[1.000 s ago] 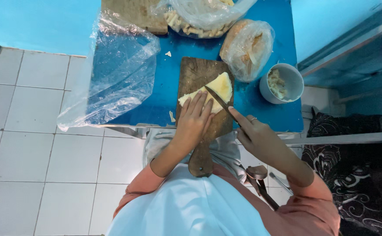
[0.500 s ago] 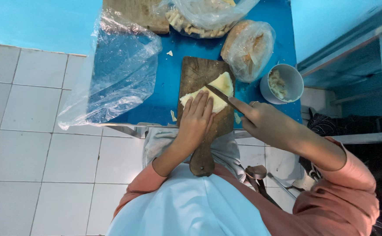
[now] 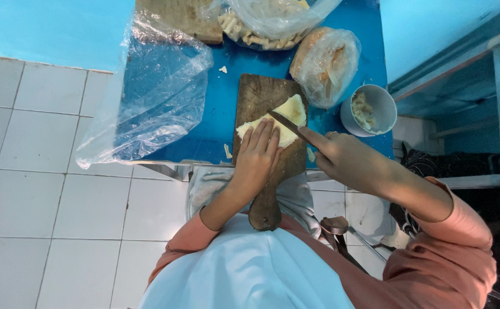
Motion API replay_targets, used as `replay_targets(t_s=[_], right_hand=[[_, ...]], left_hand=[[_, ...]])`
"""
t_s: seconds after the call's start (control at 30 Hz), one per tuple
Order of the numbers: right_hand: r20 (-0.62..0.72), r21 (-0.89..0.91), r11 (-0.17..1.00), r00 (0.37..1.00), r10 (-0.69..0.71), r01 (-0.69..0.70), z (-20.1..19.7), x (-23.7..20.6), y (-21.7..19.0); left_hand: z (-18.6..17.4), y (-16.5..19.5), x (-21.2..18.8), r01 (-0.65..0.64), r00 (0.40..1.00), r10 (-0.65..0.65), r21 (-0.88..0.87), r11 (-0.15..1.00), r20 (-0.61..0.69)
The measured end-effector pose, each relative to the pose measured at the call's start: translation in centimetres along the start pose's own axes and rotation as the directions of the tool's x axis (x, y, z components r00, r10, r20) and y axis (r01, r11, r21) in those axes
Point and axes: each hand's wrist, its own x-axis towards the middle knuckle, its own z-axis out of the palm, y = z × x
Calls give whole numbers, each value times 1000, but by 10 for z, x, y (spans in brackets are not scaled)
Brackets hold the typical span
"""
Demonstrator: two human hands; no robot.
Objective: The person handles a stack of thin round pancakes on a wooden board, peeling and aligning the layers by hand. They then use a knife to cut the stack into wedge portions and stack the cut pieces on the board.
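Note:
A pale yellow slab of dough [image 3: 287,114] lies on a dark wooden cutting board [image 3: 258,94] with a long handle, on a blue table [image 3: 218,126]. My left hand [image 3: 257,155] lies flat on the near end of the slab, fingers together. My right hand [image 3: 341,160] grips a knife [image 3: 287,124] by its handle, forefinger along the back. The blade rests across the slab, just beyond my left fingertips.
A crumpled clear plastic sheet [image 3: 153,97] hangs over the table's left edge. A bag of cut strips [image 3: 267,26], a bagged round loaf [image 3: 324,63] and a grey cup [image 3: 370,109] stand behind and right of the board. White floor tiles [image 3: 38,189] lie to the left.
My right forearm has swung out to the right and the knife blade has shifted slightly along the slab. My left hand stays pressed on the dough.

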Motion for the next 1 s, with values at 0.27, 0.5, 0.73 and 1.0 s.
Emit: replay_targets(t_s=[0.27, 0.5, 0.73, 1.0], right_hand=[[244, -108, 992, 965, 97, -72, -18, 19, -12], [150, 21, 999, 987, -51, 48, -12, 35, -3], [186, -59, 998, 982, 27, -17, -8, 25, 0], [94, 16, 997, 993, -70, 69, -2, 26, -3]], left_hand=[[1, -1, -1, -3, 1000, 3, -4, 1000, 3], [3, 0, -1, 1, 1000, -1, -5, 1000, -11], [3, 1, -2, 25, 1000, -25, 14, 1000, 2], [8, 1, -3, 10, 1000, -9, 58, 998, -15]])
